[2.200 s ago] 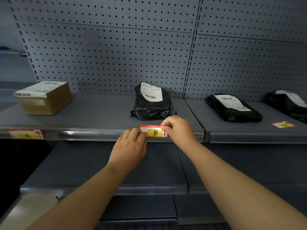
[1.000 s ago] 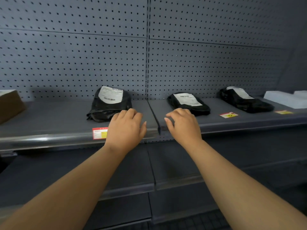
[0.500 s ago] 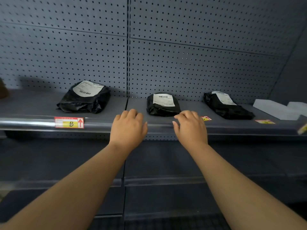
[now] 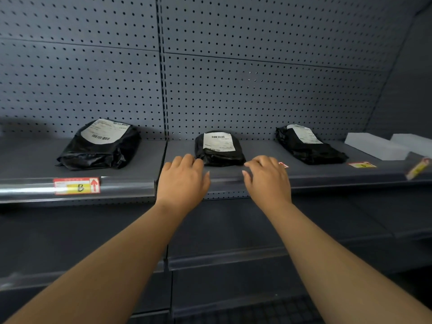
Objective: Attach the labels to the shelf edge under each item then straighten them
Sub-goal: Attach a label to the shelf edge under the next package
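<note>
Both hands, the left hand and right hand, were empty with loose fingers, near the thin red-and-yellow paper label, probably light and best pinched at its edge.

Shelf front open betw mid parcel & rt parcel

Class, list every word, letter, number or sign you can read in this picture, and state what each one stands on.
"B", handwritten, with a red up arrow: red and yellow label on the shelf edge.
White shipping slips on the three black plastic parcels: barcodes show, print too small.
Red and yellow label lying flat on the shelf: blurred.
Label beside the right hand: mostly hidden.
Tilted label at far right: blurred.
</note>
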### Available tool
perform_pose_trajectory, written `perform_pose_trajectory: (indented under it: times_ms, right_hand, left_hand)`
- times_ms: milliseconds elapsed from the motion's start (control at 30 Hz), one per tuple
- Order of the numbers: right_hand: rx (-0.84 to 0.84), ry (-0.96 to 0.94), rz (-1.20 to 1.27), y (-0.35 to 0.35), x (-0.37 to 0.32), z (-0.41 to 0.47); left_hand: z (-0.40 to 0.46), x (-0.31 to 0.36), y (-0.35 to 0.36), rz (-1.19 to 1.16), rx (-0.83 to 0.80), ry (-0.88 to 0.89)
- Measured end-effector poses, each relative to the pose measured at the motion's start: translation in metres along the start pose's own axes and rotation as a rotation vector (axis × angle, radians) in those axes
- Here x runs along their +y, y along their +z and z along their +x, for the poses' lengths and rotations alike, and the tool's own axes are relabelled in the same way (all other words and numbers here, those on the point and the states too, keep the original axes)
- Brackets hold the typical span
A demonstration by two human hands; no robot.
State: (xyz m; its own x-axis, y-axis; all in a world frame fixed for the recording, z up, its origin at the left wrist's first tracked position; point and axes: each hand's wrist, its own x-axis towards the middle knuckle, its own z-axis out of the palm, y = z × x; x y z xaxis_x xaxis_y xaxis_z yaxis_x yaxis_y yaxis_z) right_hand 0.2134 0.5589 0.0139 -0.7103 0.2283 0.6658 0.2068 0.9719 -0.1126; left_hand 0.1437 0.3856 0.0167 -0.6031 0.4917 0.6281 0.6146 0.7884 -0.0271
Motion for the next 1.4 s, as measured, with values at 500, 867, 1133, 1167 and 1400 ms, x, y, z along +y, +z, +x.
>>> perform_pose_trajectory:
  times_ms: [500,867,1133,1167,1400]
  right_hand:
    - [-0.028,0.1,0.007,0.015,0.023,0.023]
    - [-0.136,0.055,0.002,0.009,0.1,0.055]
    - [-0.521,-0.069,-0.076,0.007,0.151,0.089]
    - [-0.566,-0.085,-0.082,0.008,0.154,0.092]
    - [-0.733,-0.164,-0.12,0.02,0.161,0.105]
  left_hand:
    - [0.029,0.002,0.023,-0.006,0.084,0.065]
    - [0.052,0.052,0.037,0.08,0.116,0.007]
    - [0.054,0.09,0.042,0.141,0.115,-0.089]
    - [0.053,0.094,0.041,0.149,0.115,-0.104]
    - [0.041,0.111,0.043,0.217,0.092,-0.154]
